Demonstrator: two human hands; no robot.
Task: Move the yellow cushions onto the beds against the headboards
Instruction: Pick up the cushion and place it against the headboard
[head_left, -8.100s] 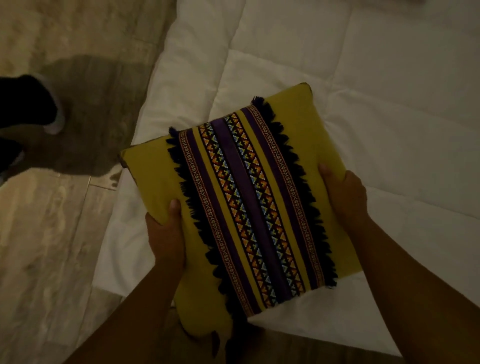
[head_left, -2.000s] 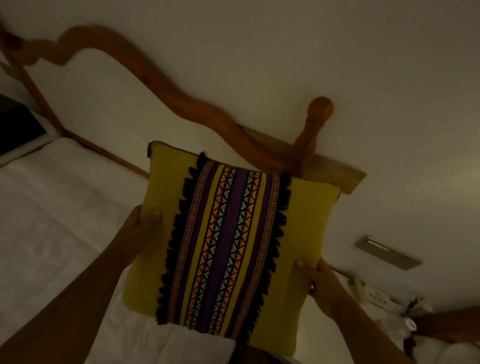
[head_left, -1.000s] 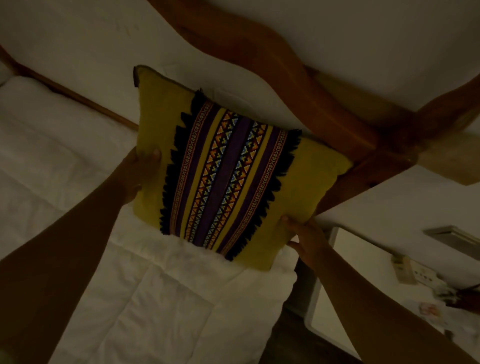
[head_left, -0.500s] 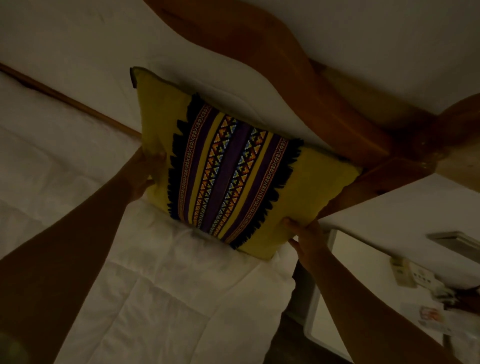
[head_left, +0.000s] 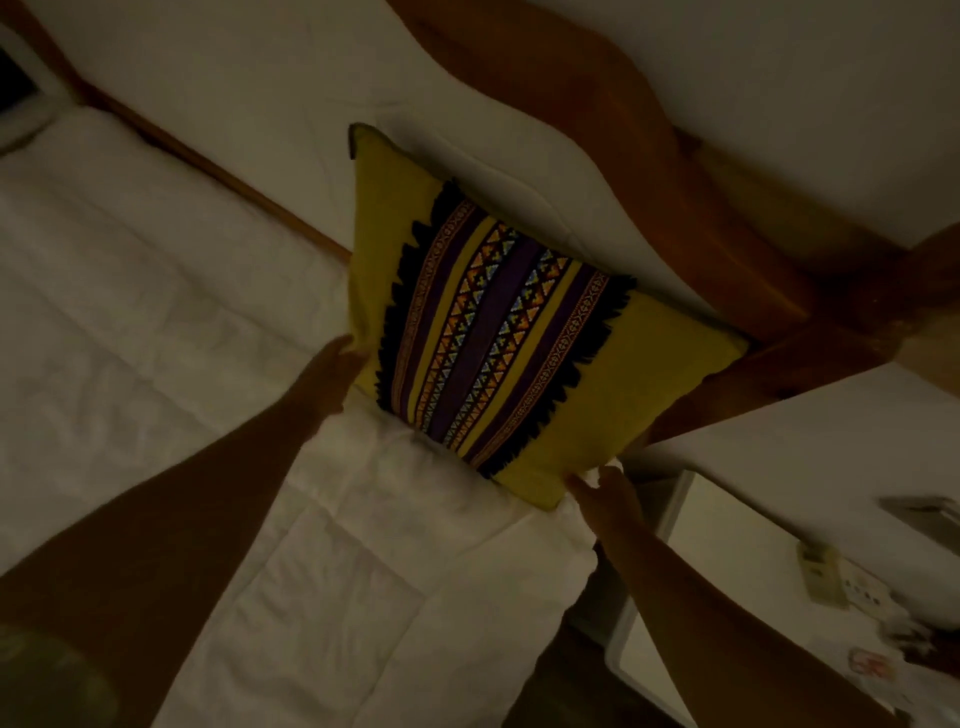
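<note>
The bed (head_left: 218, 322), under a white quilted cover, fills the lower left and runs beneath both arms. Beyond the fingertips stands the wooden headboard (head_left: 691, 208), its curved rail sweeping across the top right, with a white pillow (head_left: 509, 171) leaning on it. The cushion (head_left: 498, 332), yellow with a fringed band of purple and patterned stripes down its middle, stands tilted on the bed between the two hands, its back against the pillow and its right corner reaching the headboard's wood.

The left hand (head_left: 332, 376) lies flat along the cushion's left edge, fingers (head_left: 349, 347) stretched out and touching the fabric, not curled round it. The right hand (head_left: 605, 493) is at the cushion's lower corner, its fingertips just at the fabric with the hand loosely spread; whether it pinches the corner cannot be told in the dim light. Right of that hand is a white bedside table (head_left: 727, 561) carrying a small switch panel (head_left: 823, 574).
</note>
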